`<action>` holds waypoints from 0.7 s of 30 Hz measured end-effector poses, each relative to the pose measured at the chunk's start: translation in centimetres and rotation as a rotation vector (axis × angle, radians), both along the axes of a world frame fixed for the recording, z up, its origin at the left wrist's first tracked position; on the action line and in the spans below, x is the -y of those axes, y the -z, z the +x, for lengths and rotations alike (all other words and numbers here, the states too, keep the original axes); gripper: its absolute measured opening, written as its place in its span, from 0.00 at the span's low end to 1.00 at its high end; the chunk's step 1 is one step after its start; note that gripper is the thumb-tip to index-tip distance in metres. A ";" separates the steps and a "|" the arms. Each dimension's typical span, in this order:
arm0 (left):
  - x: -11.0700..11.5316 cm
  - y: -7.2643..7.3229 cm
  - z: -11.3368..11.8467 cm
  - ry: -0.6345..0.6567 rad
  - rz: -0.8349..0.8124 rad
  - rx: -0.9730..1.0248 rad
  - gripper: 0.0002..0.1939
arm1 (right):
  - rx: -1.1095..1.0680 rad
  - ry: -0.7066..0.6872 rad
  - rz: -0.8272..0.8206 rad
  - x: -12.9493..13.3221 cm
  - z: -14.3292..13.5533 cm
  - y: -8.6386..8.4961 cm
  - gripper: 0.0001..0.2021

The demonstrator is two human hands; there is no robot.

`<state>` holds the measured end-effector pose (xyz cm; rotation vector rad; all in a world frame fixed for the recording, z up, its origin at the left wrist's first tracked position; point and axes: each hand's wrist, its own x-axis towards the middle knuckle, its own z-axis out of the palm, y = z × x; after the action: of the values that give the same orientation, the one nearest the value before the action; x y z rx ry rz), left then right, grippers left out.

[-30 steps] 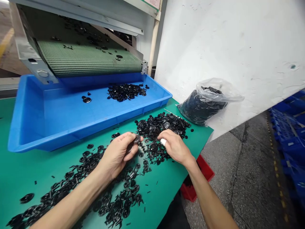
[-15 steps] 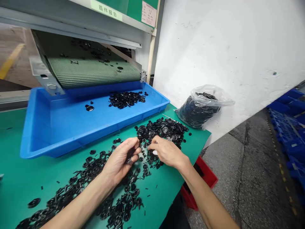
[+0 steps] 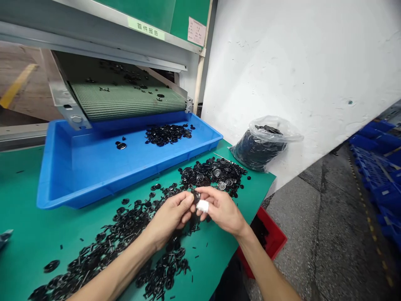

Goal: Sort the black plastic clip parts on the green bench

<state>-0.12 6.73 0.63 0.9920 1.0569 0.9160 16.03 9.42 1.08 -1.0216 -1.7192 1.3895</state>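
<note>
My left hand point(image 3: 176, 213) is closed, pinching a small round black plastic part point(image 3: 196, 195) between thumb and fingers. My right hand point(image 3: 222, 209) meets it from the other side, its fingertips closed on the same part. A white wrap point(image 3: 203, 205) covers one digit of the right hand. Just beyond the hands lies a heap of black round parts point(image 3: 216, 167) on the green tabletop point(image 3: 25, 175). Under and beside my left forearm spreads a second, longer heap of black parts point(image 3: 125, 228), some with thin stems.
A blue tray point(image 3: 94, 175) holding some black parts stands below the end of a green conveyor belt point(image 3: 131, 102). At the right rear a clear plastic bag point(image 3: 260, 146) full of black parts leans by the white wall point(image 3: 282, 62). Beneath the table edge is a red bin point(image 3: 272, 234).
My right hand has lifted from the heap and come to my left hand. The left hand has moved slightly right, and both now meet at a black part. The camera view has shifted slightly.
</note>
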 end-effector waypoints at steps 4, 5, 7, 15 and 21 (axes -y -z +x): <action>0.0 0.3 -0.2 0.061 -0.060 0.014 0.23 | 0.152 0.051 0.252 0.5 0.1 -0.1 0.19; 0.1 0.4 -0.2 0.068 -0.068 0.010 0.23 | 0.185 0.039 0.336 0.6 0.2 -0.2 0.21; 0.1 0.4 -0.2 0.072 -0.070 -0.004 0.22 | 0.212 -0.013 0.450 0.8 0.2 -0.3 0.24; 0.4 0.0 -0.1 0.037 0.077 -0.197 0.21 | 0.141 0.343 0.316 0.6 0.5 1.2 0.10; 0.9 0.2 1.0 0.049 0.161 -0.232 0.14 | -0.261 0.365 -0.066 0.9 -0.5 2.2 0.07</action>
<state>0.84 5.87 0.39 1.2762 1.1595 0.8708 15.52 8.52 -1.13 -1.0742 -1.2341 1.2823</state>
